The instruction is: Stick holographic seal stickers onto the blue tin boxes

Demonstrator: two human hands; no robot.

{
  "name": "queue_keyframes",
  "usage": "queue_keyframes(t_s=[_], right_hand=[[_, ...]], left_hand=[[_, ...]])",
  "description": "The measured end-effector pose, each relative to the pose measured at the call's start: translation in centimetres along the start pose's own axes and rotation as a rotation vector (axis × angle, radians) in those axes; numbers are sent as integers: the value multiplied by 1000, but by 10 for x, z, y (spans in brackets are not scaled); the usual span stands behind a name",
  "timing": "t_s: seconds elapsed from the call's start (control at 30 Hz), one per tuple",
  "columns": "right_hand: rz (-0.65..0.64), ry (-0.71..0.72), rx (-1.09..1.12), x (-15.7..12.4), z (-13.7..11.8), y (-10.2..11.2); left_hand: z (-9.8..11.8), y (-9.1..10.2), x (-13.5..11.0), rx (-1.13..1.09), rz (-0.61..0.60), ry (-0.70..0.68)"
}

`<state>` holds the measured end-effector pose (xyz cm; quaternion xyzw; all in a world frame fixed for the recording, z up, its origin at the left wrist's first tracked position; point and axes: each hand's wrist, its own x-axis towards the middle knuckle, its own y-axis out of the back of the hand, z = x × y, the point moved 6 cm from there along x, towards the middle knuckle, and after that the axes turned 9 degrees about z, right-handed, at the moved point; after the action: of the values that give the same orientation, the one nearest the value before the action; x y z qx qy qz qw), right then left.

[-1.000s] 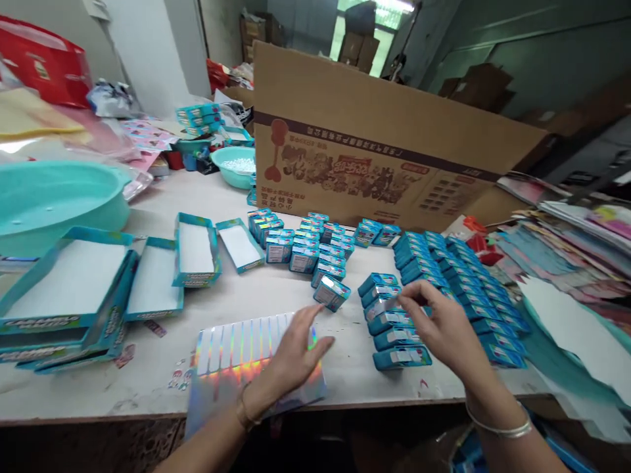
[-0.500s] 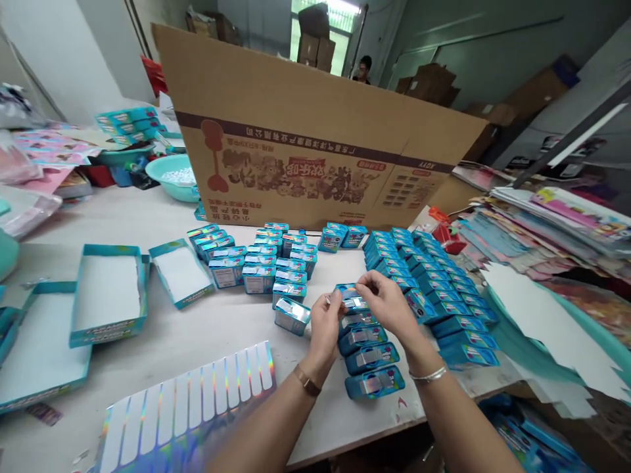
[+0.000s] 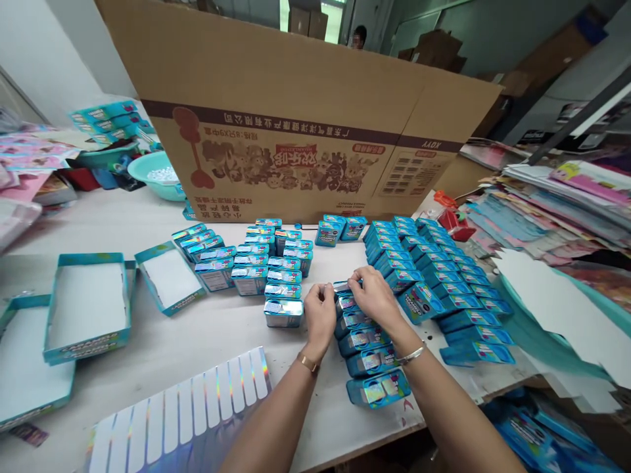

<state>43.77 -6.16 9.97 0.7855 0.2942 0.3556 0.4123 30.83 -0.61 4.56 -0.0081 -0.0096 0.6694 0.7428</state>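
Small blue boxes (image 3: 372, 360) with shiny strips on top stand in a row running away from me, between and under my hands. My right hand (image 3: 377, 299) reaches over the far end of this row, fingertips pinched together at the farthest box (image 3: 341, 287). Just left of that box is my left hand (image 3: 320, 318), thumb and fingers closed; anything between them is hidden. A sheet of long silvery stickers (image 3: 197, 407) lies left of my forearms. Left of my left hand stands another blue box (image 3: 284, 313), at the near end of a group.
Open blue trays (image 3: 89, 302) lie on the left. Rows of blue boxes (image 3: 451, 289) fill the table's right side. A large cardboard carton (image 3: 296, 85) stands across the back. A turquoise bowl (image 3: 170, 190) holds small white pieces. Paper stacks (image 3: 532, 217) sit far right.
My view has shifted slightly. My left hand has drawn a little away from the farthest box, while my right fingers remain at it. The nearest box of the left group now stands straighter.
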Motion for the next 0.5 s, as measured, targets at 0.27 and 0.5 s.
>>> queue_keyframes(t_s=[0.27, 0.5], right_hand=[[-34, -17, 43, 1, 9, -13], [24, -64, 231, 2, 16, -19]], left_hand=[[-20, -2, 1, -24, -30, 111], [-48, -12, 3, -113, -44, 256]])
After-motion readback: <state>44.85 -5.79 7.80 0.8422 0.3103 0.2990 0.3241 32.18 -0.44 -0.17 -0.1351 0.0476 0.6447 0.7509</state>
